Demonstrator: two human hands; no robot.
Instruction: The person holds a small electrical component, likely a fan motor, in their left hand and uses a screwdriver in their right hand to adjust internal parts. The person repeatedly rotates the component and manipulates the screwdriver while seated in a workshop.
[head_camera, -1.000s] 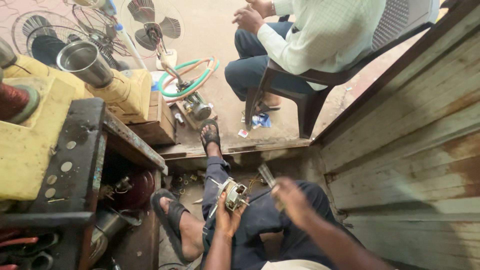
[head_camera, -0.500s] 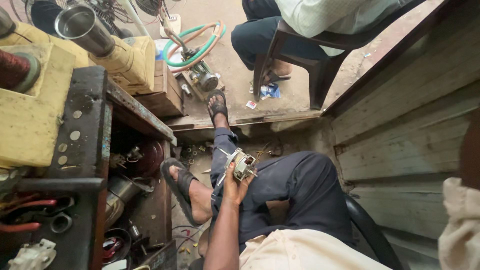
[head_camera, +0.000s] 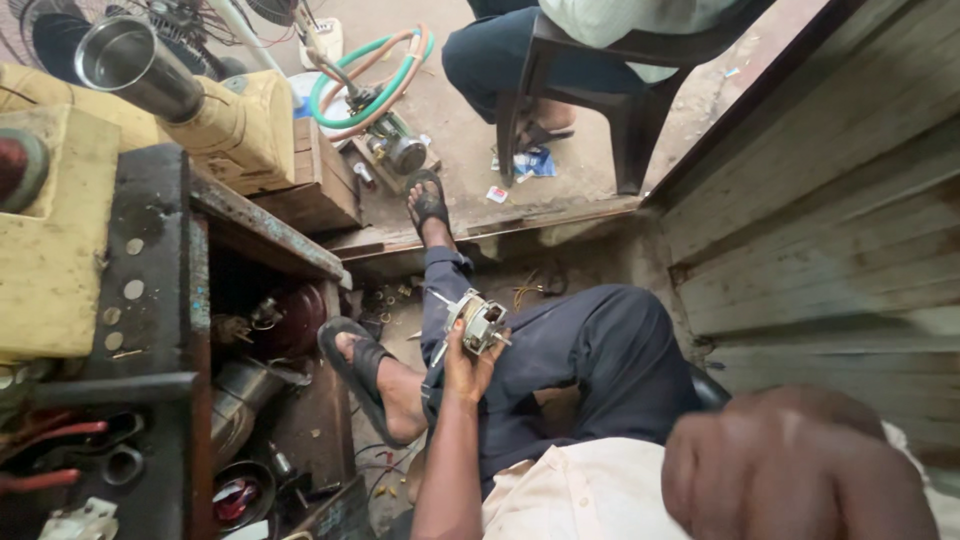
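While gripped in left hand (head_camera: 462, 372) above knee, small motor (head_camera: 480, 322) judged heavy, rigid; best held by casing. Right hand (head_camera: 800, 470) blurred near camera, state can't be told.

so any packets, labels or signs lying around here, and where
Blue and white wrapper: crumpled flat on the ground under the dark chair.
Small red and white scrap: squarish, on the ground just left of it.
No screens or signs show.

Well ahead of the fingers, coiled green and orange hoses (head_camera: 372, 72) lie on the floor beside a dark plastic chair (head_camera: 610, 110); a steel cup (head_camera: 135, 65) lies far left
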